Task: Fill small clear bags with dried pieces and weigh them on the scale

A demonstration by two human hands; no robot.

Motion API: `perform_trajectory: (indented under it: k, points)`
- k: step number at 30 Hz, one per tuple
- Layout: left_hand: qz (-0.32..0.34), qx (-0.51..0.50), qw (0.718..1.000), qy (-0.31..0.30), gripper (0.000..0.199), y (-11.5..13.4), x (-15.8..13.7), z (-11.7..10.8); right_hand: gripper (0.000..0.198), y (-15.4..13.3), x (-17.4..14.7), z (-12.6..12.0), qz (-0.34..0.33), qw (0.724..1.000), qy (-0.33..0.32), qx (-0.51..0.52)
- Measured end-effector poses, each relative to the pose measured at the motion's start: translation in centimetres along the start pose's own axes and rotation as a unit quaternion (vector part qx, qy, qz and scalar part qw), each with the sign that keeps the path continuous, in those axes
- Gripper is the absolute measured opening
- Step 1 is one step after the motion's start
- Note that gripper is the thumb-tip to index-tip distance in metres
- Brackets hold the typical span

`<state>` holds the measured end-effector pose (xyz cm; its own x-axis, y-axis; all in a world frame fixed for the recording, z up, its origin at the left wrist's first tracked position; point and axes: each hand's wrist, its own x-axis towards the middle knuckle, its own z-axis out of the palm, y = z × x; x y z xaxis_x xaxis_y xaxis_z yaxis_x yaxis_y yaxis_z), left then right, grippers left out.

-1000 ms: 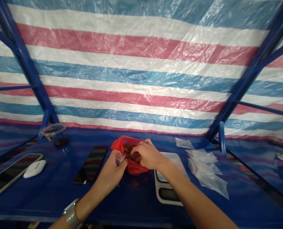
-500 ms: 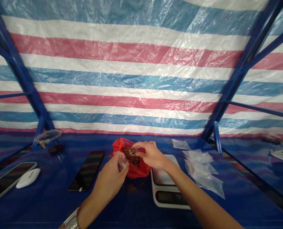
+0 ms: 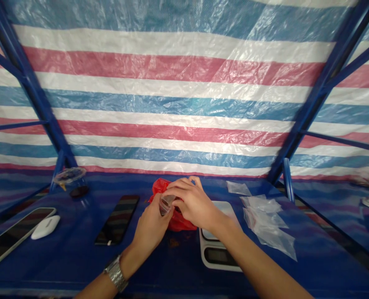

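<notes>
In the head camera's view, a person's left hand [image 3: 153,222] pinches a piece of clear plastic [image 3: 165,204] between thumb and fingers above a red plastic bag [image 3: 181,223] on a blue table [image 3: 172,274]. The right hand [image 3: 194,203] meets it there, fingers curled narrowly against the same plastic; whether they grip something of their own cannot be told. The hands partly cover the red bag, which sits just beside a white scale [image 3: 206,261] under the right forearm. A metal-band watch [image 3: 117,275] circles the left wrist. A black phone [image 3: 117,220] lies left of the bag; clear pouches [image 3: 268,222] lie right of the scale, before a striped tarp [image 3: 184,108].
</notes>
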<state>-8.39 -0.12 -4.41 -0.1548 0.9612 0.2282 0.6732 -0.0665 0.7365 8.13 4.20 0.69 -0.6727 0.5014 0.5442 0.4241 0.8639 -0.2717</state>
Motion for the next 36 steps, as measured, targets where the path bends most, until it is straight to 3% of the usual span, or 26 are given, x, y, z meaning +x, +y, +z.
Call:
perform_trajectory:
  k: [5, 10, 14, 21, 26, 31, 36]
  points:
    - [-0.021, 0.004, 1.0, -0.008, 0.01, -0.8, -0.1, -0.3, 0.029, 1.5, 0.2, 0.4, 0.089, 0.995, 0.033, -0.039]
    - [-0.039, 0.013, 0.999, -0.021, 0.007, -1.7, -0.1, -0.7, 0.023, 2.5, 0.4, 2.3, 0.137, 0.977, -0.093, -0.137]
    - [-0.025, -0.002, 1.0, -0.018, 0.007, -2.2, 0.0, -0.6, 0.026, 2.6, 1.0, 3.7, 0.14, 0.967, -0.122, -0.175]
    - [0.014, -0.099, 0.995, -0.009, 0.009, -2.5, 0.2, -0.5, 0.032, 3.8, 1.0, 4.7, 0.158, 0.979, -0.126, -0.009]
    - [0.012, -0.083, 0.997, 0.003, 0.009, -2.5, 0.4, -0.7, 0.025, 4.7, 0.5, 3.6, 0.207, 0.973, -0.088, 0.058]
    - [0.005, -0.082, 0.997, 0.004, 0.009, -2.3, 0.4, -0.2, 0.033, 3.4, 0.5, 1.2, 0.154, 0.983, -0.007, 0.104]
    - [0.006, -0.076, 0.997, 0.006, 0.016, -2.2, 0.5, 0.3, 0.034, 0.7, 0.5, 0.8, 0.03, 0.999, 0.008, 0.031]
